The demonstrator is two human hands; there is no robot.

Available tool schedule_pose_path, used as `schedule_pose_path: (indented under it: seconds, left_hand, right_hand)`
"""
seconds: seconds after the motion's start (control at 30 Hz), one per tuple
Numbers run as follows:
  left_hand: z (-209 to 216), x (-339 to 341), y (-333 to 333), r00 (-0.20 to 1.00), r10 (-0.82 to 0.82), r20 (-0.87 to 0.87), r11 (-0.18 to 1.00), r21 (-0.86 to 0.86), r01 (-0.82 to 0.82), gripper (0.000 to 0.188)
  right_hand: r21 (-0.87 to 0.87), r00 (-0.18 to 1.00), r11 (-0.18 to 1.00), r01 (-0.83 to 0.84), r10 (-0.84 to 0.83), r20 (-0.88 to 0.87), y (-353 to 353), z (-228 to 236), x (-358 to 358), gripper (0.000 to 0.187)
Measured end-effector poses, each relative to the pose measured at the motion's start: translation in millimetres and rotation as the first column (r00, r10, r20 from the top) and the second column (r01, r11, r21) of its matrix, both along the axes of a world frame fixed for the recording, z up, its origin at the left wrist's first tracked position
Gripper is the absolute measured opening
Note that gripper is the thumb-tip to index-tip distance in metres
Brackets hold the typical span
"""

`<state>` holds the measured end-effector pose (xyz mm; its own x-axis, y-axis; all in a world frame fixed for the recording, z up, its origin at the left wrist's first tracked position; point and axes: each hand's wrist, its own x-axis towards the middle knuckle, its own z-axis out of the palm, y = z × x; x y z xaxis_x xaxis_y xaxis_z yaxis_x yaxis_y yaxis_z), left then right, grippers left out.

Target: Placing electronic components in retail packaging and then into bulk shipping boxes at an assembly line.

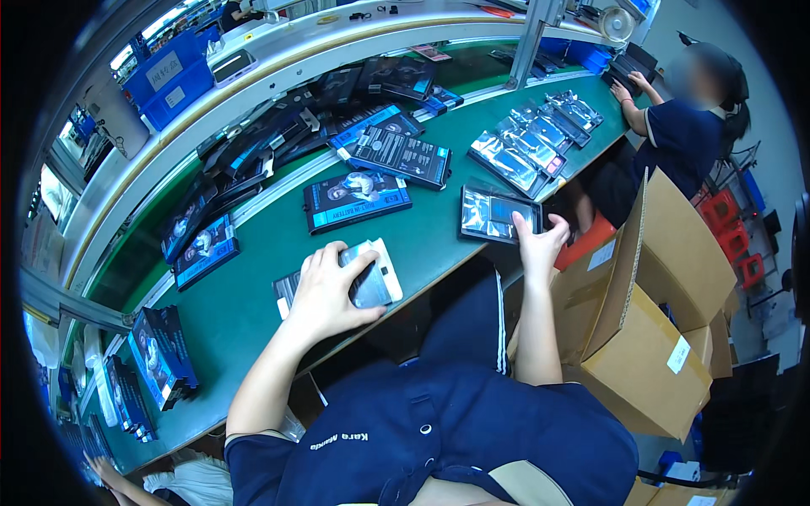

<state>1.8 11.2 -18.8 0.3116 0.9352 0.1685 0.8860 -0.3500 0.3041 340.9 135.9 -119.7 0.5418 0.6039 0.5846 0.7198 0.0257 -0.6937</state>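
Note:
My left hand (325, 291) spans a flat grey-and-white package (384, 274) near the table's front edge, fingers over its top and thumb at its near side. Part of this package is hidden under the palm. To the right, my right hand (540, 244) grips the right side of a shallow black tray (466, 221), the thumb reaching inside and the other fingers curled outside. Shiny clear film and a dark flat piece (509, 208) show inside the tray. Just beyond my left hand lies a black-and-blue printed box (354, 201).
More printed boxes (401, 156) pile up at the back, others (160, 354) stand at left. Several film-covered trays (519, 156) line the green table (430, 253) at right. Open cardboard cartons (650, 363) stand beside me. A co-worker (688, 135) works at far right; another person's hand (105, 472) shows lower left.

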Motion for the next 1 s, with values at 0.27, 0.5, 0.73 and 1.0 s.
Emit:
schedule_pose_path:
  seconds: [0.27,0.5,0.73,1.0]
  left_hand:
    - [31.8,27.5,-9.3,0.975,0.054,0.216,0.997,0.051,-0.066,0.101]
    - [32.9,24.6,-8.2,0.787,-0.321,0.527,0.859,0.511,0.009,0.097]
    - [31.6,11.8,-13.7,0.818,-0.293,0.495,0.869,0.495,0.011,0.114]
    - [47.6,8.8,-21.8,0.956,-0.18,0.231,0.927,0.366,0.086,0.118]
  right_hand:
    - [0.424,0.092,0.562,-0.71,0.671,-0.736,-67.4,90.1,-45.3,0.028]
    - [0.364,-0.17,0.331,-0.871,0.491,-0.854,-62.4,103.7,-73.3,0.022]
    - [0.642,0.109,0.386,-0.662,0.898,-0.427,-66.4,136.1,-99.8,0.076]
    - [0.092,0.018,0.033,-0.995,0.988,-0.155,-45.3,185.7,-68.3,0.073]
